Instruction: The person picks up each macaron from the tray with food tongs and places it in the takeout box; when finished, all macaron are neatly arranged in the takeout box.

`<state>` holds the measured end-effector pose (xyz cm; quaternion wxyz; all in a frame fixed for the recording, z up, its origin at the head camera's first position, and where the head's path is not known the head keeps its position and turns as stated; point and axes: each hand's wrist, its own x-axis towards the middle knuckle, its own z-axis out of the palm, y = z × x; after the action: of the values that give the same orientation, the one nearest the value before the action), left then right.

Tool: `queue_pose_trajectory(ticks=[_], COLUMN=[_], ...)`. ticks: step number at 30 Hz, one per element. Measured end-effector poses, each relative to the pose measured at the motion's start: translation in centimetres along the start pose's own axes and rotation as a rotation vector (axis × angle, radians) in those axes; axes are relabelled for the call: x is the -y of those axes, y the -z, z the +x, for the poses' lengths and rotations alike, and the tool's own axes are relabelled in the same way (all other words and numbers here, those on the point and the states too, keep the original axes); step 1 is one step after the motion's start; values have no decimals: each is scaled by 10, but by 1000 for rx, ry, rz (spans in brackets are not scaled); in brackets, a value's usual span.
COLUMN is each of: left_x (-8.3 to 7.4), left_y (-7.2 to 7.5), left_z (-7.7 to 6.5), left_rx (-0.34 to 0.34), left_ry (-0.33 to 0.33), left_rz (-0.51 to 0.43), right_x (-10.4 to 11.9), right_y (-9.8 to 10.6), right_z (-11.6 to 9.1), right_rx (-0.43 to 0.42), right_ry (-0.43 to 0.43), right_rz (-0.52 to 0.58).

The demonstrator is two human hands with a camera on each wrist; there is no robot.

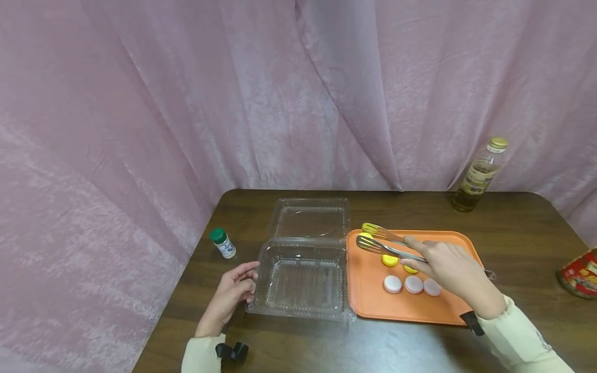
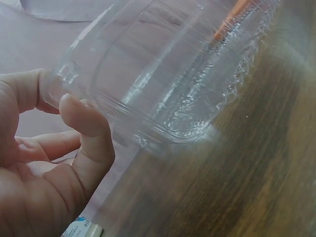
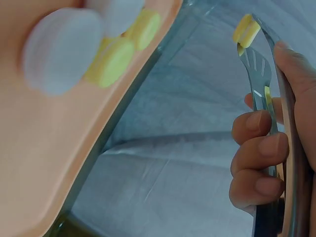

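Note:
My right hand [image 1: 445, 267] grips metal slotted tongs [image 1: 389, 251] over the orange tray [image 1: 373, 308]. A yellow macaron-like disc [image 3: 247, 30] sits between the tong tips in the right wrist view. Beneath the tongs lie two more yellow discs [image 1: 389, 260], partly covered. Three pale pinkish-white discs [image 1: 393, 284] form a row on the tray. With thumb and fingers, my left hand [image 1: 233, 290] pinches the left rim of a clear plastic clamshell box [image 1: 305, 282]. Its lid [image 1: 311, 220] is folded back, and the base holds nothing.
A small green-capped shaker [image 1: 223, 243] stands left of the box. An oil bottle [image 1: 478, 176] is at the back right, and a red can [image 1: 580, 274] at the right edge. Pink curtain [image 1: 298, 103] hangs behind the brown table [image 1: 401, 207].

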<state>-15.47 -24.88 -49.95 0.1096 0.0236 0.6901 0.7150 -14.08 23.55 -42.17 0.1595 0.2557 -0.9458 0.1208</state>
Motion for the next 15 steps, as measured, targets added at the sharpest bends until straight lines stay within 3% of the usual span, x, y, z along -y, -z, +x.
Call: queue_pose_trajectory(ticks=[6,15], left_x=[1,2], left_y=[1,3], left_z=[-1,0], left_rx=[12,31], left_ry=[-29,-31], left_rz=[17,4], right_x=[15,36], right_y=[-3,-10], right_z=[15,34], right_rx=[46,34], right_ry=[-13,69], right_rz=[19,37])
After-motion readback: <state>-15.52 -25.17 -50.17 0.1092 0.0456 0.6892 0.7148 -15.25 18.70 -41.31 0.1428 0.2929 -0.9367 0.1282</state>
